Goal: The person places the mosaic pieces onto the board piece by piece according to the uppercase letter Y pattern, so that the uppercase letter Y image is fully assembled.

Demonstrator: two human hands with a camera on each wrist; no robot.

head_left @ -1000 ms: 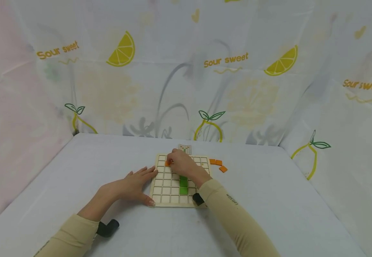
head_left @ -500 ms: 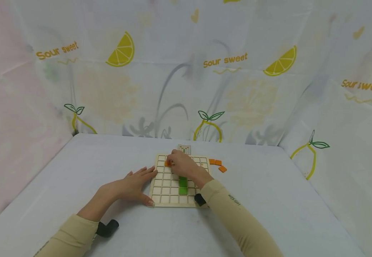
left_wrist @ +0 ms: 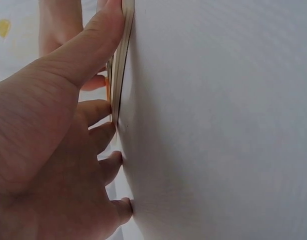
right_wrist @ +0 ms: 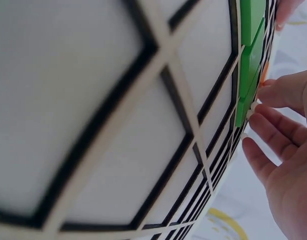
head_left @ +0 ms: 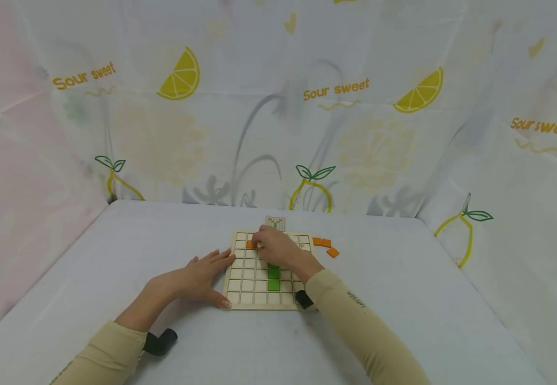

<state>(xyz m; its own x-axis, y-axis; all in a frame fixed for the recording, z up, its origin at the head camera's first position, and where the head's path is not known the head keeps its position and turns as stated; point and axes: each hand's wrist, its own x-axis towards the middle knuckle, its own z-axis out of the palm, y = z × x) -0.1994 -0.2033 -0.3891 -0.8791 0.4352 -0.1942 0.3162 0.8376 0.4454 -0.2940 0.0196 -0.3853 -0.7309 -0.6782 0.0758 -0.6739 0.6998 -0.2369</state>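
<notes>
A pale wooden grid board (head_left: pixel 248 298) lies flat, with green square tiles (head_left: pixel 273 284) lined up in one column. My left hand (head_left: pixel 198 278) rests spread along the board's left side, and in the left wrist view its thumb and fingertips meet the board's edge (left_wrist: pixel 122 55). Over the board's far rows is my right hand (head_left: pixel 279 248), its fingertips right beside an orange square tile (head_left: pixel 249 244) that sits in a cell near the far left. In the right wrist view my right hand's fingers (right_wrist: pixel 278 130) reach down to the board beyond the green tiles (right_wrist: pixel 251 55).
Several loose orange tiles (head_left: pixel 326 243) lie on the white-covered table just right of the board. Behind the board is a small card (head_left: pixel 281 221) printed with a coloured grid. A patterned cloth backdrop (head_left: pixel 239 133) surrounds the table.
My right hand's fingertips have shifted slightly to the right across the orange tile, showing more of it. My left hand stays in place.
</notes>
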